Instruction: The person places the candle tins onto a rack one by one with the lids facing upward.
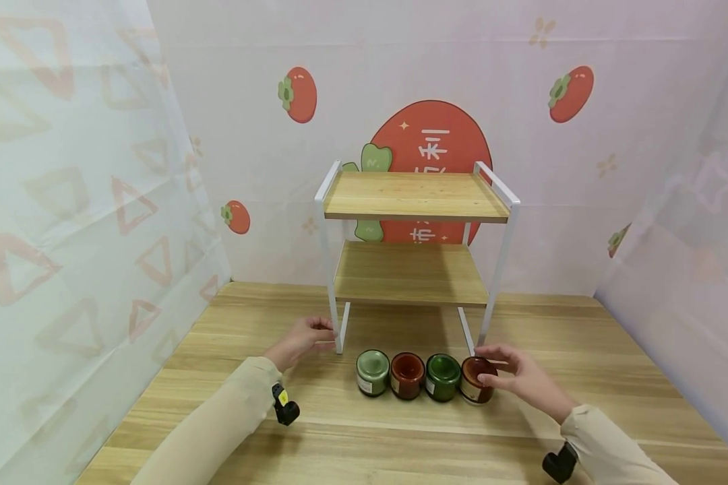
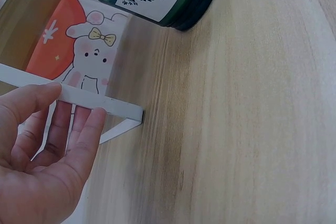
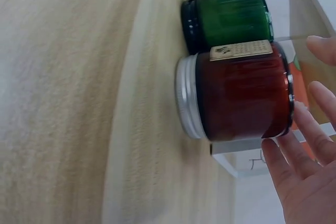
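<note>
Four-legged and white-framed, a wooden-tiered shelf rack (image 1: 412,197) stands on the table. My left hand (image 1: 306,340) is at its front left leg (image 2: 100,99), thumb and fingers to either side of that leg. A row of squat glass candle jars stands before the rack: a pale green jar (image 1: 373,372), a red-brown jar (image 1: 407,375), a dark green jar (image 1: 442,377) and an amber jar (image 1: 478,380). The amber jar's silver lid (image 3: 189,98) faces down. Around the amber jar my right hand (image 1: 518,377) has its fingers spread loosely, fingertips at its upper edge.
The wooden table (image 1: 400,444) meets a printed cloth backdrop (image 1: 249,135) behind the rack. Cloth walls rise at left and right. The rack's lower tier (image 1: 409,273) sits above the table, behind the jars.
</note>
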Available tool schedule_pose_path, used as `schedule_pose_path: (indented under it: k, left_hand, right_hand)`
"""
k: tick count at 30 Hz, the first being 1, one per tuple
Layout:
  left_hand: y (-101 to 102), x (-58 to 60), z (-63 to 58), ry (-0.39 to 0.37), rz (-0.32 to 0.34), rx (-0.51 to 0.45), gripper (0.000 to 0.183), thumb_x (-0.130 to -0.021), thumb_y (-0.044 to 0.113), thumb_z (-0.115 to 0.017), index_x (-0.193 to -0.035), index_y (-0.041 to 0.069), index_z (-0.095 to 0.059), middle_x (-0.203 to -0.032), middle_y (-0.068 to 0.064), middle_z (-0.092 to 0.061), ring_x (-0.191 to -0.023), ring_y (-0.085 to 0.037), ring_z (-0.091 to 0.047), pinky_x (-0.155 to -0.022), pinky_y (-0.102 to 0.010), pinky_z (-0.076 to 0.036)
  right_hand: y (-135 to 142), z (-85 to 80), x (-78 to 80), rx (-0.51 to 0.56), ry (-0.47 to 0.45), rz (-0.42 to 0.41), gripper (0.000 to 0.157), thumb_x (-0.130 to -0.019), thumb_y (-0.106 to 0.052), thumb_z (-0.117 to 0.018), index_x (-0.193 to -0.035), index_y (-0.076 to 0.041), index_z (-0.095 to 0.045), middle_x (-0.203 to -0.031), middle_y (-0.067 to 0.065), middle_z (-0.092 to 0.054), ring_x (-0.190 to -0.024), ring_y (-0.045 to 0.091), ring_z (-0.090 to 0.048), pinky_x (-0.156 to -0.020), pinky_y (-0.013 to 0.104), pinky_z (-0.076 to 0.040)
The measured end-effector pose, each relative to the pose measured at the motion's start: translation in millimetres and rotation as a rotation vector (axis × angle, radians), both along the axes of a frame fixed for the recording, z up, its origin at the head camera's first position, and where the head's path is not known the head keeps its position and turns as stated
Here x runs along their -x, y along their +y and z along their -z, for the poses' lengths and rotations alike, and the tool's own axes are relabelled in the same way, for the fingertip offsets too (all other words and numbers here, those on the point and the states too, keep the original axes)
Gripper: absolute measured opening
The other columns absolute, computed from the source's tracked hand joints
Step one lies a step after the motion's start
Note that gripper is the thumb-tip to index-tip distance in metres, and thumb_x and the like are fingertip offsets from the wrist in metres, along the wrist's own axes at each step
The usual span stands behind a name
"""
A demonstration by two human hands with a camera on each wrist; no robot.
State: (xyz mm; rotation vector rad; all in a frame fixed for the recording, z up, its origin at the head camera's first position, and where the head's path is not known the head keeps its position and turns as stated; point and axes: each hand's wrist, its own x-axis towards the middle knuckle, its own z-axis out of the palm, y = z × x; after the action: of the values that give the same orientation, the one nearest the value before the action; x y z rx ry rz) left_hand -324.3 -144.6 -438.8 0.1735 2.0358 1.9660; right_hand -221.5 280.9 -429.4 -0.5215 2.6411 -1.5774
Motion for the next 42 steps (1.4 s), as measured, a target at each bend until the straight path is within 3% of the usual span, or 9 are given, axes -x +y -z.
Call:
schedule_pose_path:
  k: [9,15,21,36,39,42]
  left_hand:
    - [0.1,-0.1,-0.6,-0.009,0.010,-0.006,0.013,-0.092,-0.004,-0.059,-0.102,-0.004,-0.052,-0.096,-0.006,-0.055,-0.098,-0.025,-0.061,-0.101,-0.049,-0.049]
    - [-0.1,-1.0,-2.1,-0.005,0.019,-0.005,0.013,-0.091,-0.003,-0.059,-0.102,-0.003,-0.051,-0.096,-0.006,-0.055,-0.099,-0.026,-0.061,-0.101,-0.049,-0.049]
    - [-1.0,-0.7,-2.0,0.003,0.021,0.008,0.019,-0.091,-0.003,-0.059,-0.107,-0.009,-0.051,-0.096,-0.006,-0.055,-0.098,-0.025,-0.061,-0.100,-0.047,-0.050]
    - [-2.0,2.0,1.5,0.017,0.020,0.018,0.013,-0.091,-0.003,-0.061,-0.102,-0.005,-0.054,-0.096,-0.008,-0.057,-0.098,-0.026,-0.062,-0.096,-0.044,-0.054]
    - [-2.4,2.8,2.3,0.020,0.036,0.014,0.010,-0.091,-0.002,-0.060,-0.099,-0.002,-0.054,-0.097,-0.008,-0.056,-0.098,-0.025,-0.062,-0.094,-0.042,-0.055]
    - [-2.5,2.8,2.0,0.020,0.044,0.010,0.009,-0.092,-0.002,-0.060,-0.098,-0.001,-0.054,-0.097,-0.007,-0.056,-0.098,-0.026,-0.061,-0.094,-0.040,-0.055]
  right_hand:
    - [5.4,12.7,5.0,-0.046,-0.011,-0.005,0.056,-0.083,-0.018,-0.076,-0.130,0.001,-0.052,-0.125,0.023,-0.059,-0.111,0.035,-0.059,-0.087,0.022,-0.052]
    - [6.4,18.0,6.7,-0.073,-0.004,0.007,0.061,-0.079,-0.020,-0.080,-0.130,0.000,-0.054,-0.124,0.022,-0.058,-0.105,0.027,-0.062,-0.085,0.020,-0.051]
    - [5.6,20.1,7.1,-0.069,0.016,-0.023,0.064,-0.078,-0.019,-0.081,-0.131,0.002,-0.052,-0.125,0.024,-0.057,-0.105,0.032,-0.061,-0.084,0.020,-0.053]
    - [4.1,24.9,9.2,-0.151,0.010,-0.010,0.076,-0.074,-0.025,-0.084,-0.136,-0.001,-0.047,-0.128,0.022,-0.056,-0.112,0.037,-0.057,-0.089,0.022,-0.051]
    - [3.6,25.7,9.3,-0.167,0.016,-0.007,0.077,-0.072,-0.025,-0.085,-0.134,0.001,-0.047,-0.127,0.020,-0.058,-0.112,0.036,-0.058,-0.092,0.027,-0.051]
    - [3.7,27.3,10.3,-0.189,0.021,-0.007,0.078,-0.071,-0.024,-0.086,-0.133,0.003,-0.047,-0.126,0.019,-0.059,-0.113,0.036,-0.058,-0.096,0.042,-0.050]
